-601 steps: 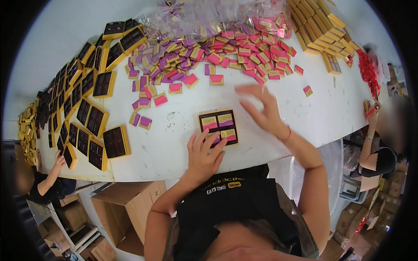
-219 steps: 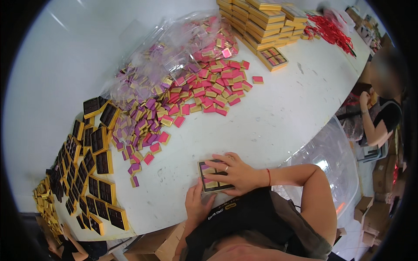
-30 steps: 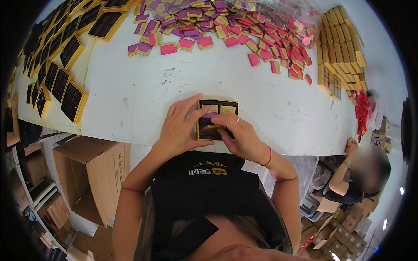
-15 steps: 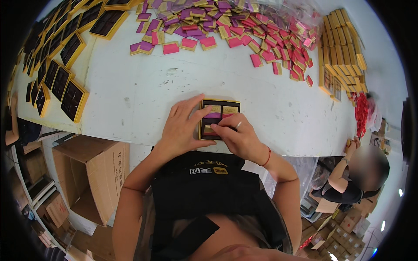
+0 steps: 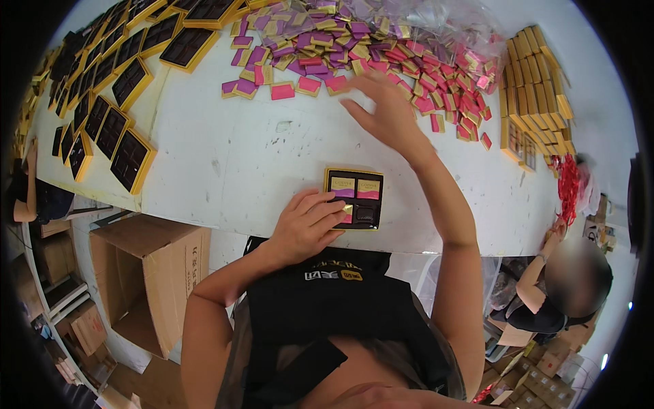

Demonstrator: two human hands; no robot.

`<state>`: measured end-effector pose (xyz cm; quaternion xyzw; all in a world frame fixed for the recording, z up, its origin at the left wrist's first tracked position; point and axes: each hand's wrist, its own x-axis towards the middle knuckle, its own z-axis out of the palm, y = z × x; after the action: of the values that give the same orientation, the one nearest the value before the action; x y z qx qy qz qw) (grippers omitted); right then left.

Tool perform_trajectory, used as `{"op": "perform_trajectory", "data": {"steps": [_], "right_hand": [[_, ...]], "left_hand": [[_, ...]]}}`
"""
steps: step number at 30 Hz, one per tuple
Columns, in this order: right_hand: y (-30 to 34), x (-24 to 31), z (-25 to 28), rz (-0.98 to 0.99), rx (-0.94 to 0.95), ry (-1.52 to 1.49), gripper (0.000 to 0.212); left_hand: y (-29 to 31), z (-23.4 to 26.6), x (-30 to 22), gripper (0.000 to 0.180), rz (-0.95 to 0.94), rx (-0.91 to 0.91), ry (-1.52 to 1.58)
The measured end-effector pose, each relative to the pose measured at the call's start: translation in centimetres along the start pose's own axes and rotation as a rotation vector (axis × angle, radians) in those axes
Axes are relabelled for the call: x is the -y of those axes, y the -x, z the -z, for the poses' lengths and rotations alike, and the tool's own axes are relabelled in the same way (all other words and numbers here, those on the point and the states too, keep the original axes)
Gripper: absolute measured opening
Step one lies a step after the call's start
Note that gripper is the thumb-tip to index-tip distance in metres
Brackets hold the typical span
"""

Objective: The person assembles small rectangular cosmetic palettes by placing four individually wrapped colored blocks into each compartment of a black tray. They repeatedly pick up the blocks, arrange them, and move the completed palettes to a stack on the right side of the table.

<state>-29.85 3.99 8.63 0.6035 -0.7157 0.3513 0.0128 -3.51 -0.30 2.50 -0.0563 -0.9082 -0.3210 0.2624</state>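
Note:
In front of me on the white table lies a small gold-rimmed box point(image 5: 379, 178) with a dark divided tray. Its upper left compartment holds a gold-and-purple wrapped chocolate point(image 5: 343, 187), its upper right a gold-and-pink one point(image 5: 368, 189). Another gold-and-pink piece shows partly under my fingers at lower left; the lower right compartment is bare. My left hand point(image 5: 308, 221) grips the box's near left side, fingertips over that piece. Stretched out beyond the box, my right hand point(image 5: 385, 112) has thumb and fingers apart at the near edge of a heap of wrapped chocolates point(image 5: 320, 51).
Many gold-rimmed trays point(image 5: 133, 160) cover the table's left. At far right stand stacked gold boxes point(image 5: 538, 88), with red ribbons point(image 5: 567, 184) near them. Clear plastic point(image 5: 443, 27) lies over the heap. A large cardboard carton point(image 5: 146, 273) stands below left. A co-worker point(image 5: 531, 293) is at right.
My right hand has left the box and moved away to the chocolate heap. My left hand has shifted its fingers over the lower left compartment. The whole view has shifted slightly.

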Motion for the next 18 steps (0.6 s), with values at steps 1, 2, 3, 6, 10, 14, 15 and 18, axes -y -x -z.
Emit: {"op": "perform_trajectory", "data": {"steps": [1,2,3,6,10,14,15,18], "right_hand": [[-1.3,-2.1,-2.4,0.088,-0.072,0.084,0.021],[-2.4,-4.0,-4.2,0.051,-0.051,0.159,0.025],[-3.4,-5.0,-5.8,0.023,-0.025,0.218,0.028],[-5.9,-3.9,-6.7,-0.137,-0.003,0.304,0.021],[-5.4,-3.9,-5.4,-0.218,-0.073,-0.036,0.027],[0.1,-0.4,-0.9,-0.444,0.016,-0.685,0.027],[1.6,1.2,0.4,-0.496,0.049,-0.791,0.025],[7.8,3.6,2.7,-0.624,0.139,-0.825,0.016]], "left_hand": [[-0.1,-0.2,0.2,0.036,-0.001,0.004,0.024],[-0.3,-0.2,0.3,0.036,-0.006,0.013,0.050],[-0.3,-0.2,0.3,0.036,0.003,0.020,0.063],[0.0,0.0,0.1,0.037,0.016,0.010,0.083],[-0.4,0.1,-0.1,0.042,0.034,-0.010,0.104],[-0.1,-0.1,-0.1,0.042,0.060,-0.011,0.107],[-0.1,0.0,-0.2,0.042,0.067,-0.011,0.107],[-0.5,-0.2,-0.2,0.042,0.065,-0.002,0.108]]}}
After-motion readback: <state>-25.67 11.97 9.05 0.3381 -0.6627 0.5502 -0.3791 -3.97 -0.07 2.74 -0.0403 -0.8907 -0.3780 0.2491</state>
